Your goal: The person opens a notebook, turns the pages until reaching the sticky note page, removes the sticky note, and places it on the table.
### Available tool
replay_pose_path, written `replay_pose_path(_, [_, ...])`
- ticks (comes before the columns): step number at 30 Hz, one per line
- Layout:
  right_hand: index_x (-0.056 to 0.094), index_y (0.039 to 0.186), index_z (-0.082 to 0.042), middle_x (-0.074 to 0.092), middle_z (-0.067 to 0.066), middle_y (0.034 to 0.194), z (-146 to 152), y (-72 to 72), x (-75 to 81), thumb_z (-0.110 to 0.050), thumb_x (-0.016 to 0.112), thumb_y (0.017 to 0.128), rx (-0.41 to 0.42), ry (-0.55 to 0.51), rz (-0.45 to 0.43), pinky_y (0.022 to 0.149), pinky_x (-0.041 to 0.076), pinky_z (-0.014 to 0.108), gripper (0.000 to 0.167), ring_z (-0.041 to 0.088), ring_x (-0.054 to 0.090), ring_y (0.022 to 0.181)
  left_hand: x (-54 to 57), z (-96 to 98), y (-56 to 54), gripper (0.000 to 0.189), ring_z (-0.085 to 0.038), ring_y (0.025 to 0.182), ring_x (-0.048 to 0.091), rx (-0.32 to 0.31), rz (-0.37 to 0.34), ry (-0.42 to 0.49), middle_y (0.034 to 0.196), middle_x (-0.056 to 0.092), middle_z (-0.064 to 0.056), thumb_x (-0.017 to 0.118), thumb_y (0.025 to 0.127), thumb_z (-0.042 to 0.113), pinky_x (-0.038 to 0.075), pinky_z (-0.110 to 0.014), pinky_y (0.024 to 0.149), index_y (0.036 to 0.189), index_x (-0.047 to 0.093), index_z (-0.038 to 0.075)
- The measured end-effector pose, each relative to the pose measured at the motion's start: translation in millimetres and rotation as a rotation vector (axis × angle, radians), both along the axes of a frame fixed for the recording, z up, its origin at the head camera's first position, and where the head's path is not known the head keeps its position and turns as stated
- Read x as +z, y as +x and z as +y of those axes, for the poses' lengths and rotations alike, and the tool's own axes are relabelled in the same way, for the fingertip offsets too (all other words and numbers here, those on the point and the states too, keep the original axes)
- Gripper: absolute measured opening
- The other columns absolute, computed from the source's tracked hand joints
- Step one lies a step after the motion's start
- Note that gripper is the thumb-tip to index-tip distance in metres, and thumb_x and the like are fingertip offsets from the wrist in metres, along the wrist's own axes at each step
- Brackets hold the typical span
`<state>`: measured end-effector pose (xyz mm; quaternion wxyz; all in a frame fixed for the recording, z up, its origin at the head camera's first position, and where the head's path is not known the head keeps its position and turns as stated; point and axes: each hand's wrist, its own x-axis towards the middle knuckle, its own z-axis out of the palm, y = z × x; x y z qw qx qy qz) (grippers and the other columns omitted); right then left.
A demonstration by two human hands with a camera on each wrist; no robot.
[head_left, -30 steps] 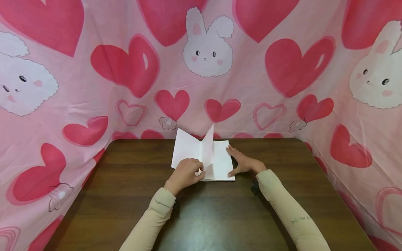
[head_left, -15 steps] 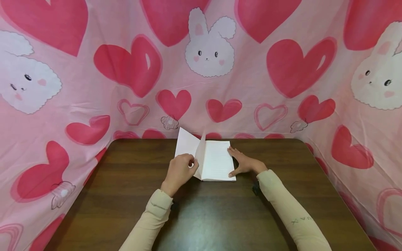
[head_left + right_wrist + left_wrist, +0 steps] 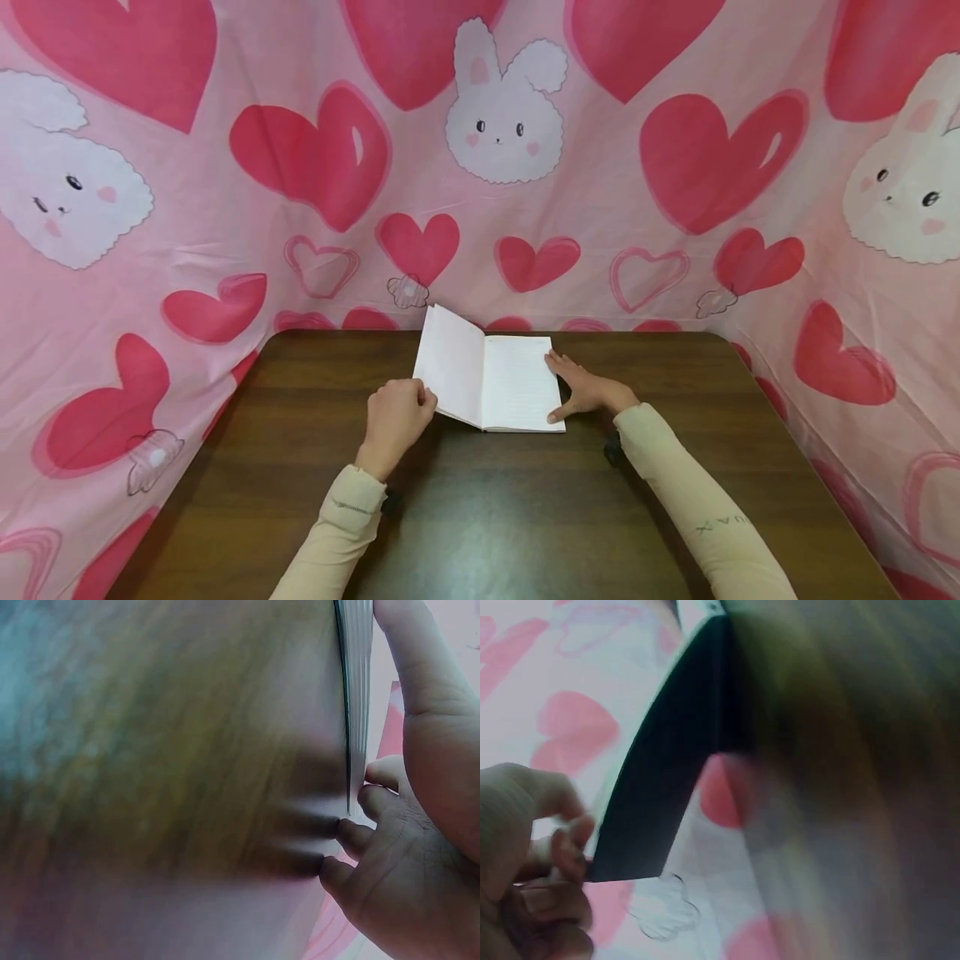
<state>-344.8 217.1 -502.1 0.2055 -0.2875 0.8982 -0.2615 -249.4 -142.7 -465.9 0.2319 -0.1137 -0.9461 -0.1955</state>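
A notebook (image 3: 517,383) with a dark cover (image 3: 660,765) and white lined pages lies spread at the far middle of the table. Its left leaf and cover stand tilted up from the spine. My left hand (image 3: 397,421) pinches the outer edge of that raised side near its lower corner, fingers curled. In the left wrist view the left hand's fingers (image 3: 566,862) meet the cover's edge. Spread along the notebook's right edge, my right hand (image 3: 588,392) rests with its thumb on the lower right corner; in the right wrist view, several fingertips (image 3: 349,840) touch the tabletop.
The brown wooden table (image 3: 465,517) reaches back to a pink cloth (image 3: 315,167) printed with hearts and rabbits, which also hangs on both sides. Dark wrist cameras show under both sleeves.
The left hand has swung a loose leaf leftward over the spine onto the raised left side. The lined right page now shows fully. The right hand has stayed at the right edge.
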Motion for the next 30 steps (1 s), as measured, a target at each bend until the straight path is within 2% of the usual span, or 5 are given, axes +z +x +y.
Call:
replay_pose_path(4, [0.002,0.161,0.005,-0.005,0.027,0.168,1.1,0.0,0.7,-0.041,0.085,0.082,-0.001,0.005,0.001,0.118,0.004,0.07,0.123,0.052,-0.004,0.153,-13.0,-10.1,-4.2,0.048,-0.013,0.052,0.024,0.077,-0.163,-0.049,0.053,0.021,0.007,0.062,0.085,0.008,0.025,-0.031,0.042,0.048,0.034,0.017])
replay_pose_path(9, [0.003,0.161,0.005,-0.005,0.026,0.168,0.5,0.5,1.6,-0.039,0.086,0.082,-0.01,0.008,-0.001,0.119,0.004,0.07,0.123,0.052,-0.004,0.153,-26.5,-13.8,-13.5,0.042,-0.016,0.052,0.03,0.13,-0.396,-0.062,0.054,0.028,0.004,0.062,0.083,0.008,0.032,-0.035,0.045,0.05,0.037,0.015])
replay_pose_path(17, [0.003,0.161,0.003,-0.005,0.024,0.169,-3.2,-1.0,0.5,-0.039,0.086,0.082,-0.013,0.025,-0.008,0.119,0.004,0.069,0.122,0.049,-0.005,0.154,-31.9,-18.0,-20.8,0.027,-0.024,0.059,0.054,0.195,-0.574,-0.056,0.063,0.056,-0.008,0.071,0.082,0.018,0.049,-0.045,0.053,0.061,0.056,0.007])
replay_pose_path(24, [0.003,0.161,0.003,-0.004,0.025,0.169,-5.1,-0.7,0.8,-0.039,0.086,0.081,-0.01,0.011,-0.002,0.119,0.004,0.07,0.122,0.051,-0.004,0.153,-26.3,-16.9,-22.9,0.026,-0.027,0.061,0.058,0.26,-0.578,-0.093,0.067,0.06,-0.012,0.075,0.083,0.023,0.051,-0.045,0.055,0.075,0.064,0.001])
replay_pose_path(30, [0.003,0.161,0.005,-0.005,0.026,0.168,-3.1,-0.8,0.2,-0.04,0.086,0.082,0.001,0.014,0.0,0.119,0.004,0.07,0.123,0.052,-0.005,0.153,-18.7,4.3,-27.4,0.034,-0.041,0.083,0.065,0.25,-0.396,-0.173,0.087,0.067,-0.024,0.082,0.08,0.023,0.054,-0.052,0.074,0.094,0.067,-0.006])
